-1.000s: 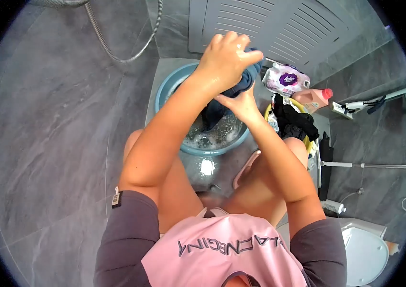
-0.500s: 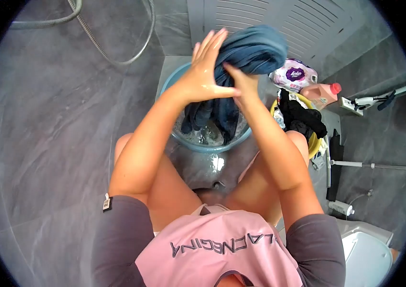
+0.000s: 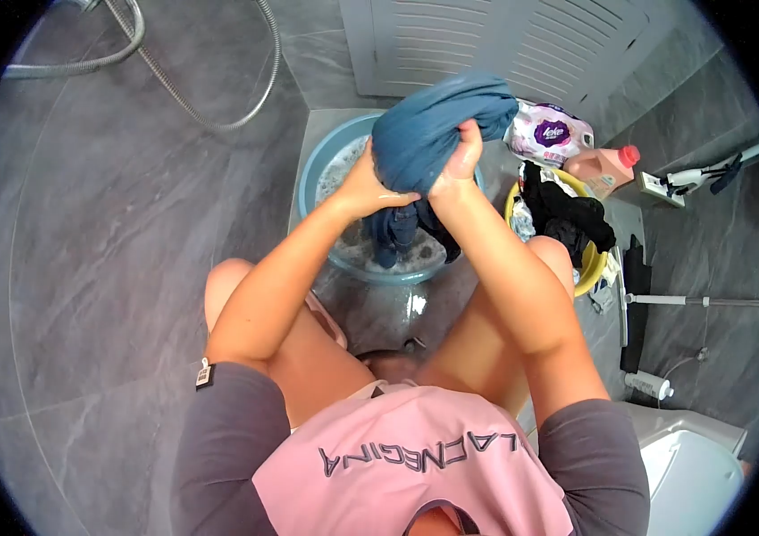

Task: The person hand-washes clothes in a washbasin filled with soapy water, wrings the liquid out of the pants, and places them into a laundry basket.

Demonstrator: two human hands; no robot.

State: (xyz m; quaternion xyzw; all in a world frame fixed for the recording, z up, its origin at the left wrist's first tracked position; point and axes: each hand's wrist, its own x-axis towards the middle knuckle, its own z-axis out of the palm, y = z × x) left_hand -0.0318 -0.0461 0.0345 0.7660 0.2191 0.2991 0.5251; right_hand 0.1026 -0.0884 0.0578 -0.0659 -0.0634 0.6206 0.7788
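Note:
A wet blue garment (image 3: 424,134), bunched in thick folds and perhaps denim, is held up over a round blue basin (image 3: 311,179). Its lower end hangs down into foamy water (image 3: 338,168). My left hand (image 3: 366,189) grips the bundle from the left, thumb lying across its near side and the other fingers mostly hidden by cloth. From the right, my right hand (image 3: 458,170) is closed around the folds, with fingertips showing near the top.
Right of the basin, a yellow tub (image 3: 590,279) holds dark and white clothes (image 3: 567,214). Behind it are a wrapped pack (image 3: 551,132) and a pink bottle (image 3: 604,170). A shower hose (image 3: 265,85) hangs at upper left; a squeegee pole (image 3: 665,301) lies right.
The bundle has shifted left and turned, opening into a broader fold. My left hand, spread beside the cloth before, now grips it lower down. My right hand has come higher onto its right side.

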